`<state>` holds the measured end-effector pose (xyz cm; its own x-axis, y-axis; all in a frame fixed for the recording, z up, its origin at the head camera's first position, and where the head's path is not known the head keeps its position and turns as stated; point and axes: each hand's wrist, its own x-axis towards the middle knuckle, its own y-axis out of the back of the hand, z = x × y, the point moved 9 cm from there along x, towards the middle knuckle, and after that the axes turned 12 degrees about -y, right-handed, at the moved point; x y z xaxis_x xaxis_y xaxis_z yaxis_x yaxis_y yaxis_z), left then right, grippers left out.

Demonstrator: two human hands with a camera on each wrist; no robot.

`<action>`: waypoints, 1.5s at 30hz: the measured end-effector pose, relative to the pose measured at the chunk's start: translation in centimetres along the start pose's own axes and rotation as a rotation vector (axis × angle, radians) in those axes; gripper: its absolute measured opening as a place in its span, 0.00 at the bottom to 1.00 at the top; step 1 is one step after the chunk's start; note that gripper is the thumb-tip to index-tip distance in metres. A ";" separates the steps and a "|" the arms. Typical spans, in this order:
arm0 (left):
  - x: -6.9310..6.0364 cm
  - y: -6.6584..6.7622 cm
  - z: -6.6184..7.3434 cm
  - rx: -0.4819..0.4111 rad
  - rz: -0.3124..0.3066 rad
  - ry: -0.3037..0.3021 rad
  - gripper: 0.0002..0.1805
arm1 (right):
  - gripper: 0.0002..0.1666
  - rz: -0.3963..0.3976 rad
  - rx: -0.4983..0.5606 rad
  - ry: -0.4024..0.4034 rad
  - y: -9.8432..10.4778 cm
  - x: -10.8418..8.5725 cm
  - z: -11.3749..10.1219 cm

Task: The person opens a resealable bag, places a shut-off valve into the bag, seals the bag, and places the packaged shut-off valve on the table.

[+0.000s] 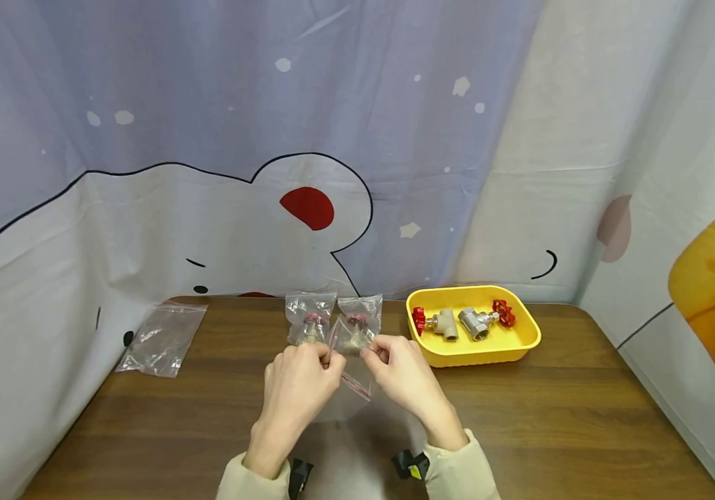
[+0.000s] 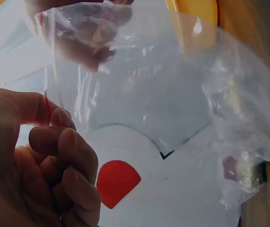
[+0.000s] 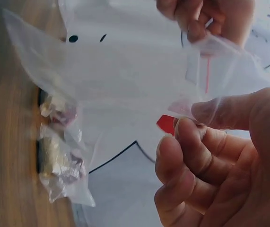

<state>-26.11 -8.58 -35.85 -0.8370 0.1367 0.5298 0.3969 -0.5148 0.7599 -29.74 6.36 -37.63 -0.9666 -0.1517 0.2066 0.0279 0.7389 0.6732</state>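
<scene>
A clear zip bag (image 1: 357, 382) with a red line along its mouth is held up between my two hands. My left hand (image 1: 300, 389) pinches the bag's mouth between thumb and forefinger, with the other fingers curled. On the opposite side, my right hand (image 1: 409, 375) pinches the same bag; the right wrist view shows its thumb and forefinger on the thin film (image 3: 111, 71). Just beyond the hands lie two bagged valves with red handwheels, a left one (image 1: 312, 323) and a right one (image 1: 356, 322), the latter partly behind the held bag.
A yellow tray (image 1: 476, 357) stands to the right. Inside it are a beige valve (image 1: 447, 325) and a silver metal valve (image 1: 476, 323), both with red handwheels. Another clear zip bag (image 1: 164, 340) lies flat at the table's left edge. A printed curtain (image 1: 207, 229) hangs behind the table.
</scene>
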 end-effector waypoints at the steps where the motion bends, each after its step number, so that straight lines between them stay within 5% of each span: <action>1: 0.0 0.0 -0.2 0.002 0.000 0.004 0.20 | 0.17 -0.001 0.005 -0.010 0.0 0.1 0.3; 15: 0.0 0.5 -1.0 0.031 0.006 0.037 0.21 | 0.18 -0.084 0.116 -0.227 0.6 1.0 5.2; 21: 0.1 -0.1 -0.7 0.035 -0.012 0.021 0.21 | 0.18 -0.076 0.109 -0.254 1.4 1.0 6.3; 31: -0.1 0.2 -0.8 0.014 -0.028 0.017 0.21 | 0.13 -0.089 0.192 -0.231 1.9 1.3 6.1; 39: -0.3 1.3 -1.1 -0.095 -0.051 0.019 0.20 | 0.07 -0.187 0.343 -0.196 1.6 1.2 4.4; 45: -0.3 1.4 -1.3 -0.176 -0.109 0.040 0.27 | 0.06 -0.184 0.371 -0.204 1.9 0.7 3.5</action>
<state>-25.75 -10.40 -35.44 -0.8869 0.1682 0.4303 0.2341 -0.6394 0.7324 -31.28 9.99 -38.69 -0.9784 -0.1973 -0.0611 -0.2056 0.9027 0.3780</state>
